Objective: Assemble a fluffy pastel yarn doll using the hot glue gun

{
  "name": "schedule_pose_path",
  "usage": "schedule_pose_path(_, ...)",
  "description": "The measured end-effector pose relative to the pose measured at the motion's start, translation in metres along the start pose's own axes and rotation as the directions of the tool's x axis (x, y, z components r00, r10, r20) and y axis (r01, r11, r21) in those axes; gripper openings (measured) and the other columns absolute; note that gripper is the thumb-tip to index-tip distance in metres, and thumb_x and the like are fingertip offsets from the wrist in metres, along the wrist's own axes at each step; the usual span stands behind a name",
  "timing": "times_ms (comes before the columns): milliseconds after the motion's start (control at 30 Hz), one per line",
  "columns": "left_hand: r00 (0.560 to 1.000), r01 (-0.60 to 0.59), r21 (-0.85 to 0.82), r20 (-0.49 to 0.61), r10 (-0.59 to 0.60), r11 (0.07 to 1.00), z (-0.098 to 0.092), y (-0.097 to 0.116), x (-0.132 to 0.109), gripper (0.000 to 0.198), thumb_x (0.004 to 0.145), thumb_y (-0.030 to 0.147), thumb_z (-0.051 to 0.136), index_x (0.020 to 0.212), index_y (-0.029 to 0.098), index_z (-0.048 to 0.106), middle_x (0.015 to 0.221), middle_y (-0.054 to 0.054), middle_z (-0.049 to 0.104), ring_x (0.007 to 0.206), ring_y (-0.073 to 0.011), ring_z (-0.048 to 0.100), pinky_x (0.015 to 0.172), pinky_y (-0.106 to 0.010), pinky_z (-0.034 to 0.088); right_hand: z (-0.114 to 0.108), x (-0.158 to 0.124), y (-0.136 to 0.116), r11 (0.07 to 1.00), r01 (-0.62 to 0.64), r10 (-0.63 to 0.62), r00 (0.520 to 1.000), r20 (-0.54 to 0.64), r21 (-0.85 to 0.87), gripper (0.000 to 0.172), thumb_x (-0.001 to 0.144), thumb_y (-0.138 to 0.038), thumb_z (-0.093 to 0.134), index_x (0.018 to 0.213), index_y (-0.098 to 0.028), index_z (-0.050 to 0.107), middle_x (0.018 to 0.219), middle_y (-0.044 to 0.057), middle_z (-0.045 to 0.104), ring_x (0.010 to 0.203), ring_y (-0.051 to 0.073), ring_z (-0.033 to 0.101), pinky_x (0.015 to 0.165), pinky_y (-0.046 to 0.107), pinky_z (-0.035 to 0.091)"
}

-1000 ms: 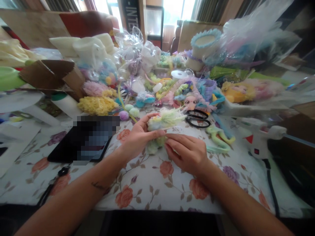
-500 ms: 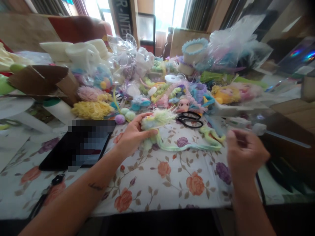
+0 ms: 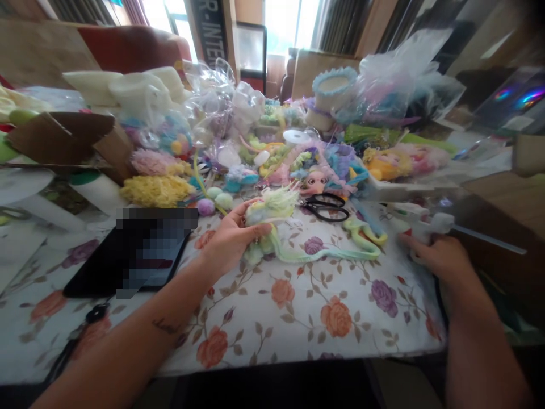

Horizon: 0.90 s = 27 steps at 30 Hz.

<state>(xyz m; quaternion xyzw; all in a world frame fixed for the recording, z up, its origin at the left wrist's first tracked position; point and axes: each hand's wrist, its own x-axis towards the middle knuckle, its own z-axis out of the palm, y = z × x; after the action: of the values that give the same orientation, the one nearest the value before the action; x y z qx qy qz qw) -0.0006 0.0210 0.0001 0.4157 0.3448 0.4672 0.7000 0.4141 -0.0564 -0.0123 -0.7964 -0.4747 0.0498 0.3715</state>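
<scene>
Pastel tuft (image 3: 272, 207) held in left hand (image 3: 230, 241), right hand (image 3: 443, 258) well apart touching glue gun (image 3: 426, 227), grip unclear

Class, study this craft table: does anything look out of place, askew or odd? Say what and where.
A doll's head lies loose in the pastel heap just behind the black scissors, with no body visible. At the left, the cardboard box seems tipped on its side, flaps splayed.
</scene>
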Motion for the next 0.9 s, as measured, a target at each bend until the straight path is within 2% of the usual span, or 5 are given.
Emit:
schedule_pose_path(167,1.0,-0.005,-0.041,-0.015,0.004,0.999,0.002,0.001,-0.001,0.061,0.062,0.02,0.091,0.117,0.017,0.064,0.106,-0.007,0.076,0.086,-0.0186,0.072,0.07,-0.024,0.055,-0.007,-0.038,-0.041,0.983,-0.18,0.182,0.979,-0.09,0.033,0.036,0.073,-0.036,0.077,0.045,-0.024,0.059,0.045,0.003,0.052,0.046,0.017,0.047,0.047,0.031,0.033)
schedule_pose_path(233,1.0,-0.007,-0.054,-0.015,0.006,0.999,0.003,0.001,-0.001,0.057,0.064,0.02,0.09,0.114,0.017,0.065,0.103,-0.006,0.076,0.081,-0.0166,0.071,0.066,-0.022,0.053,-0.002,-0.069,-0.067,0.913,-0.202,0.237,0.97,-0.057,0.354,0.02,0.081,-0.043,0.07,0.072,-0.025,0.071,0.059,0.003,0.065,0.051,0.019,0.058,0.048,0.031,0.044)
schedule_pose_path(333,1.0,0.0,-0.062,-0.022,-0.001,0.998,0.005,0.001,-0.001,0.054,0.064,0.019,0.09,0.112,0.016,0.065,0.095,-0.005,0.076,0.079,-0.016,0.071,0.064,-0.022,0.052,0.015,-0.116,-0.109,0.705,-0.308,0.231,0.951,0.205,0.638,0.023,0.076,-0.045,0.074,0.078,-0.021,0.072,0.058,0.001,0.065,0.043,0.014,0.052,0.039,0.026,0.038)
schedule_pose_path(600,0.995,-0.072,-0.003,-0.066,0.072,0.997,-0.001,0.0,0.0,0.07,0.063,0.021,0.091,0.126,0.022,0.061,0.12,-0.008,0.073,0.106,-0.0249,0.071,0.081,-0.029,0.057,0.053,-0.163,-0.166,0.608,-0.621,0.155,0.704,0.693,0.495,0.045,0.074,-0.054,0.076,0.104,-0.022,0.072,0.055,-0.003,0.059,0.032,0.007,0.039,0.031,0.019,0.024)
schedule_pose_path(900,0.984,-0.136,0.106,-0.099,0.147,0.985,0.005,-0.005,-0.004,0.071,0.061,0.02,0.092,0.126,0.023,0.063,0.12,-0.006,0.072,0.107,-0.0219,0.068,0.085,-0.027,0.057,0.059,-0.173,-0.161,0.748,-0.462,0.11,0.794,0.598,0.476,0.037,0.084,-0.057,0.066,0.085,-0.021,0.069,0.057,-0.001,0.056,0.044,0.008,0.04,0.035,0.019,0.026)
